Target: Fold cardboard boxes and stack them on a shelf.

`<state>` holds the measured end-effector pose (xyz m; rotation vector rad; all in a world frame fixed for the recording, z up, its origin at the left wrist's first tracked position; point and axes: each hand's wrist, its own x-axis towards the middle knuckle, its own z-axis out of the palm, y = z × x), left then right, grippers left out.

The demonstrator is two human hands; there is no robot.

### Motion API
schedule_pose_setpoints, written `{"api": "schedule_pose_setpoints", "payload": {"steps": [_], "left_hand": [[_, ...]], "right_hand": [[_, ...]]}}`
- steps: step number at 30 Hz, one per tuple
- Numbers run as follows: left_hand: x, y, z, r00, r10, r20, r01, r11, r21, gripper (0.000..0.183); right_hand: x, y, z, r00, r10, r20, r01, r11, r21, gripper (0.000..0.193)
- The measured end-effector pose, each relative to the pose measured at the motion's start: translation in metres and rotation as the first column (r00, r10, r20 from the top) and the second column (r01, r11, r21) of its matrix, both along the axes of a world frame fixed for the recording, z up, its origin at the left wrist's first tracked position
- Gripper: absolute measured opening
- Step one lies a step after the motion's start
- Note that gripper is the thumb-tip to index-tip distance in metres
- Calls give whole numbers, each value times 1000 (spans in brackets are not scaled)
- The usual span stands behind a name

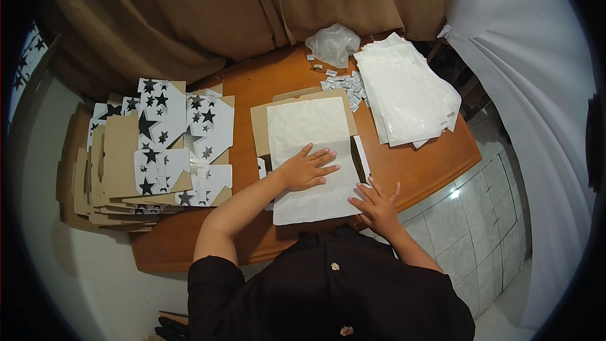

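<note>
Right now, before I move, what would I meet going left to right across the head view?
Pile of star-printed cardboard → left hand, on a large white sheet → stack of flat white pieces → white curtain.

White sheet (308,122) over brown cardboard (260,132)
From here I see the rectangular sheet lying flat, lightly creased, long sides running near to far; the cardboard shows past its far edge and both sides.
</note>
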<state>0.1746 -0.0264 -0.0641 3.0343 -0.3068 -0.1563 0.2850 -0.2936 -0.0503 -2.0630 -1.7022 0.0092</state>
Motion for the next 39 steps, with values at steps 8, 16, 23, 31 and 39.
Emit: {"api": "schedule_pose_setpoints", "payload": {"steps": [8, 16, 23, 31, 39], "left_hand": [[1, 2, -27, 1000, -20, 9, 21, 995, -102, 50], [2, -3, -53, 996, 41, -75, -48, 995, -90, 52], [7, -1, -61, 972, 58, -228, -97, 982, -163, 49], [2, -8, -77, 985, -46, -164, 26, 992, -121, 46], [12, 3, 21, 923, 91, -375, -225, 916, -332, 52]], "right_hand": [[-2, 4, -1, 999, 27, -34, -27, 999, 21, 39], [15, 15, 1, 998, 51, 36, -54, 995, 84, 26], [25, 26, 8, 997, 55, -58, -50, 996, 74, 21], [65, 76, 20, 990, -26, -140, 61, 967, 246, 22], [149, 174, -44, 981, -192, -23, 193, 975, 109, 21]]}}
